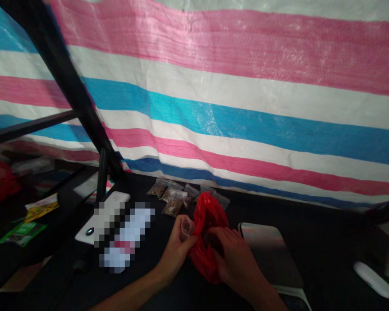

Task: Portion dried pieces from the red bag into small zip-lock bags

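Note:
A red plastic bag (209,270) stands upright on the black table, its mouth gaping. My left hand (176,244) is at the bag's left edge, closed on a small clear plastic bag (187,227) whose opening faces up. Over the red bag's mouth, my right hand (231,250) reaches in with curled fingers. Dark contents show near its fingertips, but what they grip is hidden. Just behind, several small clear zip bags (175,203) filled with brownish bits lie in a cluster, some partly covered by the red bag.
A grey flat device like a closed laptop (269,246) lies at the right, with a white rounded object (372,280) farther off. Left are a white power strip-like box (116,198) and a blurred-out item (129,237). A black frame post (61,82) and striped sheet (246,116) bound the table.

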`<action>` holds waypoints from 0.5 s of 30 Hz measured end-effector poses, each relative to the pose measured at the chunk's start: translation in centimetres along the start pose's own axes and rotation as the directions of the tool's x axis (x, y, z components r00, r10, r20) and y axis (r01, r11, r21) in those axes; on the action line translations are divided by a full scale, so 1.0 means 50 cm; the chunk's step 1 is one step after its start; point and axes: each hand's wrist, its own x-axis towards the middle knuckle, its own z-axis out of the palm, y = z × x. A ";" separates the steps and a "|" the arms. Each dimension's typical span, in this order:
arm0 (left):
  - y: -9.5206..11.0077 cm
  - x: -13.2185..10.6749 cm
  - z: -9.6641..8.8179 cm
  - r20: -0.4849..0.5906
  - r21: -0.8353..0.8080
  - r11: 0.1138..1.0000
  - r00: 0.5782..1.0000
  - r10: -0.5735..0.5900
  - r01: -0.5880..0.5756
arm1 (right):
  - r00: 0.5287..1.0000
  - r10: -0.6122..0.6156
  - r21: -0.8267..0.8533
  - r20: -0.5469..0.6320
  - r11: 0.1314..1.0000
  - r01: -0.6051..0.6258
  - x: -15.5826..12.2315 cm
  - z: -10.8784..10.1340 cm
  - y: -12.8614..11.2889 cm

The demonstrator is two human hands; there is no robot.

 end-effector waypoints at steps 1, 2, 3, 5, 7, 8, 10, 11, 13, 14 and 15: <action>0.001 -0.003 0.000 0.015 0.015 1.000 1.000 0.011 -0.011 | 1.000 0.010 0.025 -0.012 1.000 -0.010 0.000 0.003 0.001; 0.002 -0.005 0.001 0.029 0.033 0.999 0.999 0.028 -0.029 | 0.999 0.021 0.050 -0.024 0.999 -0.019 0.000 0.005 0.003; 0.004 -0.006 0.000 0.042 0.054 0.997 0.998 0.049 -0.052 | 0.999 0.033 0.077 -0.038 0.997 -0.030 0.001 0.006 0.005; 0.005 -0.007 -0.001 0.061 0.103 0.989 0.993 0.099 -0.105 | 0.996 0.058 0.132 -0.069 0.990 -0.048 0.004 0.005 0.012; 0.003 -0.006 -0.005 0.075 0.162 0.976 0.988 0.138 -0.149 | 0.993 0.072 0.183 -0.097 0.982 -0.053 0.007 -0.001 0.018; 0.001 -0.005 -0.007 0.083 0.194 0.967 0.985 0.151 -0.165 | 0.991 0.073 0.205 -0.110 0.978 -0.050 0.007 -0.005 0.021; -0.004 -0.004 -0.010 0.106 0.259 0.947 0.980 0.167 -0.189 | 0.990 0.061 0.240 -0.127 0.970 -0.029 0.006 -0.013 0.022; -0.007 -0.004 -0.011 0.122 0.290 0.936 0.978 0.171 -0.200 | 0.990 0.036 0.255 -0.138 0.967 0.000 0.005 -0.016 0.021; -0.011 -0.007 -0.011 0.158 0.346 0.911 0.971 0.179 -0.224 | 0.985 -0.057 0.265 -0.164 0.959 0.100 -0.001 -0.019 0.015; -0.013 -0.009 -0.010 0.177 0.370 0.898 0.967 0.184 -0.238 | 0.977 -0.124 0.253 -0.174 0.953 0.166 -0.005 -0.018 0.011; -0.013 -0.012 -0.009 0.196 0.392 0.884 0.962 0.189 -0.253 | 0.964 -0.196 0.223 -0.181 0.946 0.234 -0.009 -0.016 0.006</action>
